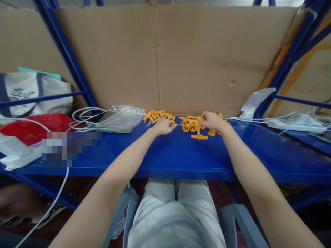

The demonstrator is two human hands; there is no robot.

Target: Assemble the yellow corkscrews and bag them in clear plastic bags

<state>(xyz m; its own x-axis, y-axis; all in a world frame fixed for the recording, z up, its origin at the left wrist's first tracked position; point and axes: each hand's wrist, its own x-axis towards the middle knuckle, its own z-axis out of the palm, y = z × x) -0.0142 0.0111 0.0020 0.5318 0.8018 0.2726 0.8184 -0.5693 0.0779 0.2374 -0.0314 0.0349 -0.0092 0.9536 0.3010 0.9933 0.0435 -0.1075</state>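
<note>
On the blue shelf (181, 155) two heaps of small orange plastic parts lie against the cardboard back. My left hand (164, 126) rests closed just in front of the left heap (158, 115), pinching something small; a thin chain seems to lead from it. My right hand (212, 120) is closed on an orange part at the top of the right heap (192, 126). One T-shaped orange piece (199, 135) stands on the shelf just below that hand.
A clear plastic bag (121, 117) and coiled white cables (82, 119) lie left of the heaps. Further left are a red bag (33, 125) and a canvas tote (31, 93). A white power strip (294, 124) sits right. Blue rack posts flank the cardboard backing (168, 58).
</note>
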